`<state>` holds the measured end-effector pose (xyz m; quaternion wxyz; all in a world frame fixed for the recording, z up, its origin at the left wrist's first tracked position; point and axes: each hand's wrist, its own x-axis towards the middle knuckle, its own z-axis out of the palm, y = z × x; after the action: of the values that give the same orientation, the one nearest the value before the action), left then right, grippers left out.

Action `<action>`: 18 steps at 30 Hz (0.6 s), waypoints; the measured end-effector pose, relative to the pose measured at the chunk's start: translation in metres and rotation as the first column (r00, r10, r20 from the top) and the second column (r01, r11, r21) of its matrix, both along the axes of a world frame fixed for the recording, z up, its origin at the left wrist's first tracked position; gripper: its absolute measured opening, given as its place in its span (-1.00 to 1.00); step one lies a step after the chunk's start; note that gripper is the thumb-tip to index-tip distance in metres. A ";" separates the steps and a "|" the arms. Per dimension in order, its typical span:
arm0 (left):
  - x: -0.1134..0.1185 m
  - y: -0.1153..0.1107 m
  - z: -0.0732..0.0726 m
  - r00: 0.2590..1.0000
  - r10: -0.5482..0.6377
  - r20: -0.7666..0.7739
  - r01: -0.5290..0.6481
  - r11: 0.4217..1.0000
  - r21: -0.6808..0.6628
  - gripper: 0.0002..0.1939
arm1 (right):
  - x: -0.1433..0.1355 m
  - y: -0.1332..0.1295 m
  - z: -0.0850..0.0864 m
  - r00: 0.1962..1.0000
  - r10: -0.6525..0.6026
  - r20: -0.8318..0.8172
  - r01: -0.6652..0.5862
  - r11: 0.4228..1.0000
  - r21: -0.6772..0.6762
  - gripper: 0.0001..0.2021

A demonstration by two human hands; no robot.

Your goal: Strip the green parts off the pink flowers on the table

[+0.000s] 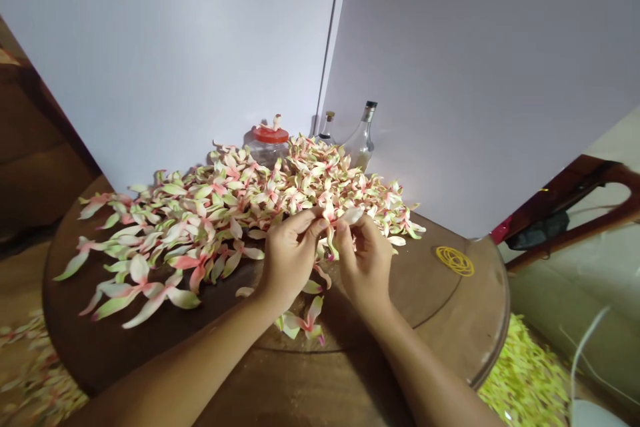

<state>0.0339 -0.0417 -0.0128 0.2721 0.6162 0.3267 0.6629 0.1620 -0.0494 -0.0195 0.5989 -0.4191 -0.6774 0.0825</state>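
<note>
Both hands meet above a round brown table [450, 320], in front of a large heap of pink, white and pale green flowers [220, 193]. My left hand [293, 247] pinches one side of a flower [329, 215]. My right hand [365, 253] has its thumb and fingers closed on the other side of the same flower, and a whitish petal sticks out above them. Below the hands, a loose pink and green flower [307, 323] lies on the table. Some petals between my wrists are partly hidden.
Behind the heap stand a red-lidded jar [271, 136] and two glass bottles [361, 140] [327, 128], against pale panels. Yellow rings [455, 261] lie at the table's right. Yellow-green pieces [525, 373] are on the floor, near a wooden chair [575, 237].
</note>
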 end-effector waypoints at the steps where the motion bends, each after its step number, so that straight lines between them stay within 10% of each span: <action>1: 0.001 -0.002 0.000 1.000 0.001 0.000 -0.001 1.000 -0.001 -0.74 | -0.001 0.000 -0.001 1.000 0.001 -0.015 0.000 1.000 0.013 -0.86; 18: -0.008 -0.004 0.012 0.978 0.157 -0.137 -0.141 0.982 0.122 -0.67 | -0.012 -0.003 -0.005 0.966 0.115 -0.231 -0.114 0.993 0.016 -0.91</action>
<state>0.0264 -0.0462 -0.0007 0.1621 0.6511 0.3534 0.6519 0.1496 -0.0528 -0.0246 0.6687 -0.3660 -0.6261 0.1642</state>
